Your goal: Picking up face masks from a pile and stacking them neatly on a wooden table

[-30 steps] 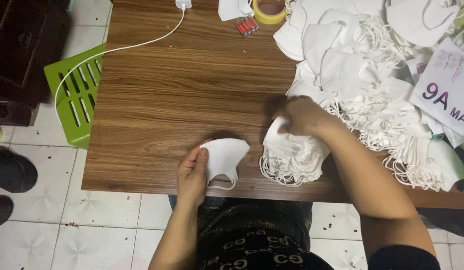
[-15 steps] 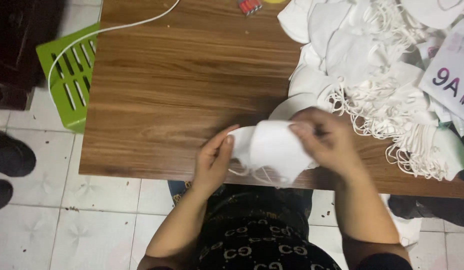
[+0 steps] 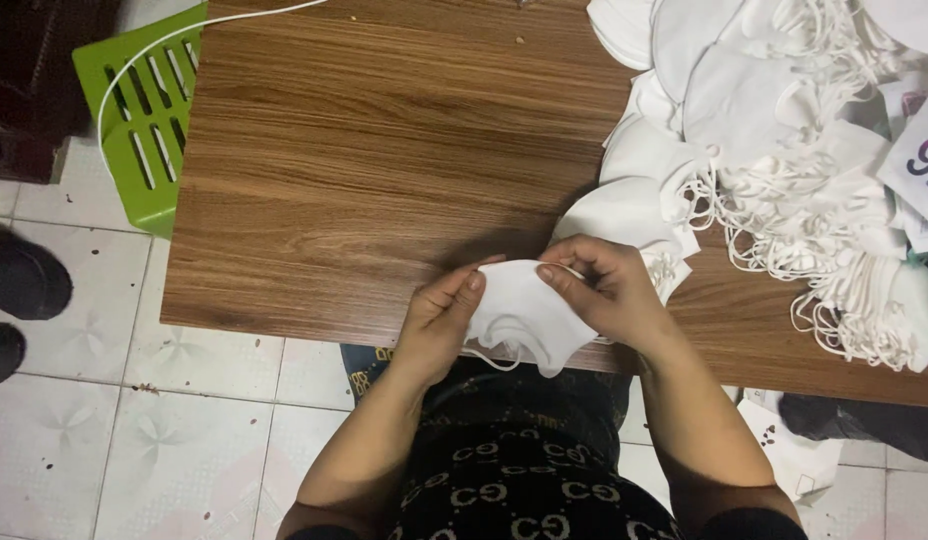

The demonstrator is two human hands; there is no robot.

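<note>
White face mask (image 3: pixel 522 318) sits low in the frame's centre, at the near edge of the wooden table (image 3: pixel 364 170). The left hand (image 3: pixel 439 322) pinches its left side, and the right hand (image 3: pixel 606 292) grips its right. A heap of masks (image 3: pixel 784 130) fills the upper right.

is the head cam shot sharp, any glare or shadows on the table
Head view: mostly sharp, wood grain on the table crisp; soft sheen across its top, no hard glare; the white mask pile is bright, losing some detail; a dark shadow lies behind the left hand, right hand and the held mask.
</note>
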